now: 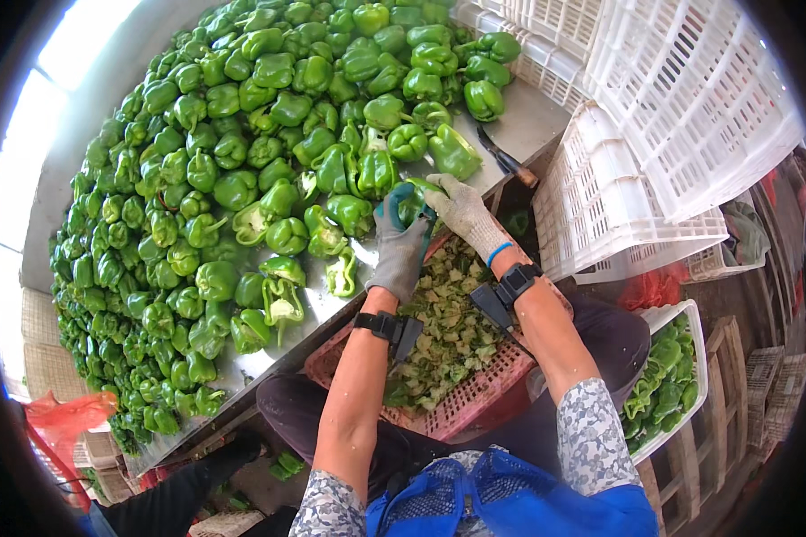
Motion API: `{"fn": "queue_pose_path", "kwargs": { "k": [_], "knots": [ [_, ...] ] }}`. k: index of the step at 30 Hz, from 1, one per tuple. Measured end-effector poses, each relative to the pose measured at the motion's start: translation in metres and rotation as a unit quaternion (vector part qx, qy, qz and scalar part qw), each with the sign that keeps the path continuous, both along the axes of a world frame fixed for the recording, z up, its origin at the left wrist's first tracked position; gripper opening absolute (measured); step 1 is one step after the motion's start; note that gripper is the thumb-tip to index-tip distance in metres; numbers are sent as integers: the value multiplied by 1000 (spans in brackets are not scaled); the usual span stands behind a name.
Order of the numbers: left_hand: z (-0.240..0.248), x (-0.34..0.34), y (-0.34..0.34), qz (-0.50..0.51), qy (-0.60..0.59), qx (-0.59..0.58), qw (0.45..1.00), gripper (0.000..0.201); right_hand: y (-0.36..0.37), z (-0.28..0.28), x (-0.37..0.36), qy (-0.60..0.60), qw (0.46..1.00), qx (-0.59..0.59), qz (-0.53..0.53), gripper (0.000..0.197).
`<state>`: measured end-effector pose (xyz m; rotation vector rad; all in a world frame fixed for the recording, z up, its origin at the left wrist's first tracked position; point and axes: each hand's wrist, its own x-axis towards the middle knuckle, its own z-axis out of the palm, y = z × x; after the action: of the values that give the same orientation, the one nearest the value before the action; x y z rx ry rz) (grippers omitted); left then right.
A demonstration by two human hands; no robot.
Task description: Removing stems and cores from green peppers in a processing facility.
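Note:
Both my hands wear work gloves and meet at the metal table's (330,300) near edge. My left hand (398,242), in a grey glove with teal fingertips, is closed on a green bell pepper (412,204). From the other side my right hand (466,215), in a pale knit glove, grips the same pepper, which the fingers partly cover. Below them stands a pink crate (452,413) holding pale green pepper cores and scraps (448,313). Cut peppers (282,301) lie along the table edge, in front of a large heap of whole green peppers (233,148).
A knife (510,166) with a wooden handle lies at the table's right edge. White plastic crates (690,98) are stacked at the upper right. To my right, a white crate (703,358) holds cut peppers, beside a wooden pallet (721,421). Another person's dark-clothed leg (188,488) shows at lower left.

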<state>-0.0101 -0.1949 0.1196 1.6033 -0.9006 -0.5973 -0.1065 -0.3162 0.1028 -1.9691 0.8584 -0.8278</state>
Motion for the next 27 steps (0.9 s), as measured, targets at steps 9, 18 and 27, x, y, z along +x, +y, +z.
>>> {"fn": "queue_pose_path", "kwargs": {
  "k": [9, 18, 27],
  "knots": [
    [7, 0, -8, -39, -60, 0, 997, 47, -29, 15, -4, 144, 979, 95, 111, 49],
    [-15, 12, -32, 51, 140, -17, 989, 53, 7, 4, 5, 66, 997, -43, -25, 36],
    [7, -23, 25, 29, 377, -172, 910, 29, 23, -1, 22, 107, 981, -55, -155, 40]
  ]
}}
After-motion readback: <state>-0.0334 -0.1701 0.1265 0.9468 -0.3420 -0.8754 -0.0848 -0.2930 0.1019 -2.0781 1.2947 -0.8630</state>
